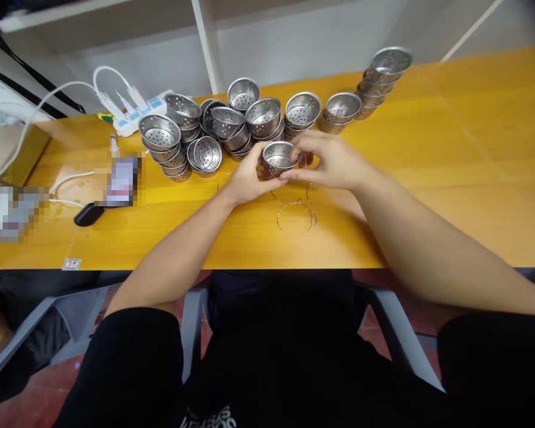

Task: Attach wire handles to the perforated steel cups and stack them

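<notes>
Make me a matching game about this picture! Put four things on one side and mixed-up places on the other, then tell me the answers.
Things:
1. Nearest metal cup
2. Thin wire hoops
3. Power strip
4. Number sticker

Places:
A. On the left, at the table's front edge
B. Lying on the table near the hands
C. Held between the left hand and right hand
D. Towards the back, left of the cup stacks

Pairs: 1-C, 2-B, 3-D, 4-A
</notes>
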A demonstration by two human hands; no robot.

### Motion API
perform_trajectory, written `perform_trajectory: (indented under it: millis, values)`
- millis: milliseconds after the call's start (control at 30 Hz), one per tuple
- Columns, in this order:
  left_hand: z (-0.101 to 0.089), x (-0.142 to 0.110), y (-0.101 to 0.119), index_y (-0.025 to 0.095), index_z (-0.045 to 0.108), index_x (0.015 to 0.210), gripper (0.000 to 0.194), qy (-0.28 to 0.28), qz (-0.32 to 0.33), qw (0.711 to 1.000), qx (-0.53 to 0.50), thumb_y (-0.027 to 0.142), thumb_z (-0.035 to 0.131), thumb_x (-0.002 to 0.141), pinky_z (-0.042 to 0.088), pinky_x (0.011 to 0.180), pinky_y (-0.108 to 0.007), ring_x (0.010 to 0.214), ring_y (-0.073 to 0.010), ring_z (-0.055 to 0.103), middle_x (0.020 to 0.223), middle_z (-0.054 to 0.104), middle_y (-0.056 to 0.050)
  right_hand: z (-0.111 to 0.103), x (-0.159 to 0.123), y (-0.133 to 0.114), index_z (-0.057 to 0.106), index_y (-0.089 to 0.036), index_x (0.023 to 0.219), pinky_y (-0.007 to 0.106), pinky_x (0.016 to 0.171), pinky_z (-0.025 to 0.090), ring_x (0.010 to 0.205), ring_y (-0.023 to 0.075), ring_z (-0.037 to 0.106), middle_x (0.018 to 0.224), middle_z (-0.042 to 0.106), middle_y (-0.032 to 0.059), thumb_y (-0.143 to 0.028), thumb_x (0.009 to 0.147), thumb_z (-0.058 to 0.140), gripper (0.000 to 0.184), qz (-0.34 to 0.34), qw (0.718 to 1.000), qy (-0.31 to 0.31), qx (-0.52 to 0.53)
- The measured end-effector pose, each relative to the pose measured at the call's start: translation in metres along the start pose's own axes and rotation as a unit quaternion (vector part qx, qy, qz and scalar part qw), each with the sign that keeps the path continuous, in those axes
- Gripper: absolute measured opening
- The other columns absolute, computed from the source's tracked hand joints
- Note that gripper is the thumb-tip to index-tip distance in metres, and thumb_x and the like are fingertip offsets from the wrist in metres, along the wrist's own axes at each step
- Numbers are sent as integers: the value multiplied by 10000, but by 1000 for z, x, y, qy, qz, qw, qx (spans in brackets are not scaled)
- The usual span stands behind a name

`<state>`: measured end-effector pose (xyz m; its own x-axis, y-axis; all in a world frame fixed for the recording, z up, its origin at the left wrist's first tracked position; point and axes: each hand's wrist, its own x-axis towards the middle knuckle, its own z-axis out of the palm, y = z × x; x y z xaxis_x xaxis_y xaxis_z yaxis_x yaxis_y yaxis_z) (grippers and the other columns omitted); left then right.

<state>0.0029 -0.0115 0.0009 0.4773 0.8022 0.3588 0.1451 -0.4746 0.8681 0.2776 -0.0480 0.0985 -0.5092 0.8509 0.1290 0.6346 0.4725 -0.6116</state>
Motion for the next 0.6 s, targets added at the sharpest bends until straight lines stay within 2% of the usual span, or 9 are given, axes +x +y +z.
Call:
perform_trajectory:
  millis: [100, 167, 233, 267, 333, 400, 467, 533, 600]
  values:
    - [-1, 1, 0, 300, 626, 1718, 941, 6, -11, 1000, 10, 554, 1128, 964, 795, 1209, -524, 1488, -364, 871, 1680, 789, -166, -5, -4, 1, 757, -450, 1617, 688, 1151, 684, 1335, 503, 832, 1599, 851, 139, -1144, 971, 848, 952, -4, 1000, 0, 26]
    - [-1, 2, -1, 299, 613, 1724, 912, 13, -15, 1000, 9, 475, 1104, 976, 796, 1217, -550, 1476, -361, 873, 1670, 784, -162, -17, -9, 4, 676, -448, 1683, 660, 1095, 704, 1281, 475, 859, 1643, 846, 139, -1061, 1033, 859, 911, 9, 1000, 11, 26]
    - [-1, 3, -2, 306, 605, 1719, 883, 17, -26, 999, 12, 392, 1074, 976, 802, 1209, -561, 1446, -350, 879, 1655, 788, -152, -33, -13, 11, 727, -372, 1511, 616, 1017, 705, 1152, 434, 871, 1480, 896, 157, -847, 1129, 878, 628, 55, 998, 7, -17]
    - [-2, 3, -2, 310, 605, 1712, 871, 21, -33, 999, 17, 363, 1062, 973, 805, 1203, -565, 1430, -346, 881, 1643, 796, -148, -40, -15, 15, 754, -329, 1359, 595, 978, 693, 1067, 413, 865, 1325, 916, 161, -714, 1164, 873, 448, 88, 995, -20, -48]
    - [-3, 3, -3, 317, 610, 1694, 853, 28, -40, 998, 27, 342, 1055, 967, 809, 1195, -574, 1410, -345, 885, 1611, 812, -141, -50, -15, 24, 752, -282, 1100, 566, 916, 656, 926, 378, 833, 1055, 899, 146, -491, 1187, 834, 240, 150, 976, -124, -100]
    - [-4, 3, -4, 315, 605, 1687, 845, 27, -37, 999, 27, 359, 1053, 972, 808, 1195, -583, 1409, -350, 884, 1598, 814, -144, -52, -13, 31, 777, -256, 1033, 541, 919, 639, 921, 360, 829, 1030, 908, 137, -343, 1169, 799, 163, 170, 959, -201, -108]
    - [-5, 4, -9, 312, 581, 1704, 850, 18, -25, 999, 19, 396, 1038, 992, 801, 1207, -592, 1428, -355, 876, 1612, 801, -152, -45, -11, 32, 817, -237, 1091, 506, 951, 648, 993, 344, 846, 1139, 936, 133, -265, 1111, 800, 38, 144, 966, -203, -67]
    - [-5, 7, -18, 306, 549, 1728, 859, 10, -3, 1000, 12, 445, 1012, 1019, 788, 1237, -610, 1446, -357, 868, 1627, 784, -157, -34, -10, 29, 832, -235, 1152, 472, 948, 651, 1004, 317, 838, 1179, 937, 118, -274, 1045, 821, 115, 97, 978, -183, 4]
    - [-6, 10, -28, 292, 530, 1736, 864, 4, 32, 999, 12, 495, 988, 1033, 773, 1273, -636, 1436, -352, 867, 1628, 771, -152, -24, -10, 24, 835, -244, 1171, 462, 912, 639, 951, 297, 804, 1131, 919, 102, -387, 1026, 848, 204, 48, 981, -178, 64]
